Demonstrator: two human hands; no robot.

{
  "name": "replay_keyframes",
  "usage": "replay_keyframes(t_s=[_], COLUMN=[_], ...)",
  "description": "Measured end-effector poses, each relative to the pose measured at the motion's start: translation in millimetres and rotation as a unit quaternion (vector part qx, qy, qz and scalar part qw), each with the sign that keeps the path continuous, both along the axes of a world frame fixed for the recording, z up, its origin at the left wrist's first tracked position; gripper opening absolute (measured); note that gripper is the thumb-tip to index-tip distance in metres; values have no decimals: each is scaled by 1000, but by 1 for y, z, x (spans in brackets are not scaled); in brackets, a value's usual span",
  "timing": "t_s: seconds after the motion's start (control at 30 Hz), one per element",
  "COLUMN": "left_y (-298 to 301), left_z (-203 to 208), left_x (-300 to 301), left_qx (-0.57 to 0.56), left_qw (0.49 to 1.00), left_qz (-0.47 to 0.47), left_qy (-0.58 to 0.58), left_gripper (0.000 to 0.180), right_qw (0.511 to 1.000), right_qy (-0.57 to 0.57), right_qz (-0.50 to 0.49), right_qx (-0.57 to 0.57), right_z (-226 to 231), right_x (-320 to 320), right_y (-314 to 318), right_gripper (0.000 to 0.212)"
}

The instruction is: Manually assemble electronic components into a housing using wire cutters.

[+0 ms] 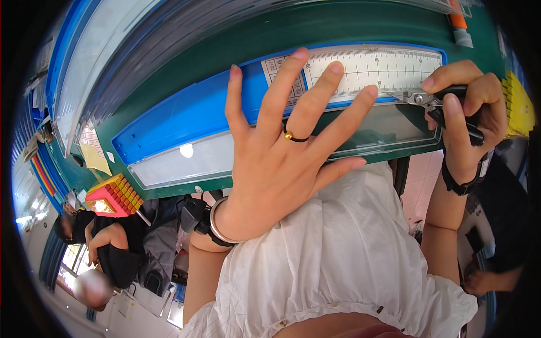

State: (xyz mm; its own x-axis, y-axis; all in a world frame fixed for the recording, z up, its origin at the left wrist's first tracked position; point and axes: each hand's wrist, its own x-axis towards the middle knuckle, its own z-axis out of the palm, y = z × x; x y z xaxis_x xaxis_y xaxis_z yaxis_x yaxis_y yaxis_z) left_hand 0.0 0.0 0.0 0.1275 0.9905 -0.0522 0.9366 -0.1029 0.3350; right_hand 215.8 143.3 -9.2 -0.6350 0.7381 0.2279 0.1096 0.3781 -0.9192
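Note:
My left hand lies spread over a long shallow blue case, its fingertips reaching onto a white printed measuring scale inside it. Toward the viewer's side hangs the case's clear plastic lid, folded open along the near edge. Small black-handled pliers sit in the grip of my right hand at the case's right end. Their pointed metal jaws rest at the scale's near edge, beside my left index fingertip. Whether anything is between the jaws is too small to tell.
The case lies on a green table mat. Large clear-walled blue bins stand at the left. A pink and yellow box is at the near left edge, a yellow bin at the right. Other people sit beyond both sides.

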Motion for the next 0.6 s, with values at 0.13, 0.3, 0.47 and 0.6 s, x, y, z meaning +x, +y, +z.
replay_keyframes(t_s=[0.13,0.3,0.47,0.6], left_y=[3,0,3,15], left_z=[1,-5,2,19], left_x=[1,0,0,-9], left_qx=[3,28,47,141], left_qw=[1000,1000,998,982], left_qz=[-2,-2,5,60], left_qy=[6,10,-38,-109], left_gripper=[65,67,64,42], right_qw=[1000,1000,1000,999], right_qy=[-5,-2,1,29], right_qz=[-4,-6,-5,6], right_qx=[8,-9,-8,-28], right_z=[1,-1,4,-1], right_x=[-1,-5,-1,3], right_y=[1,-1,1,2], right_gripper=[22,21,20,19])
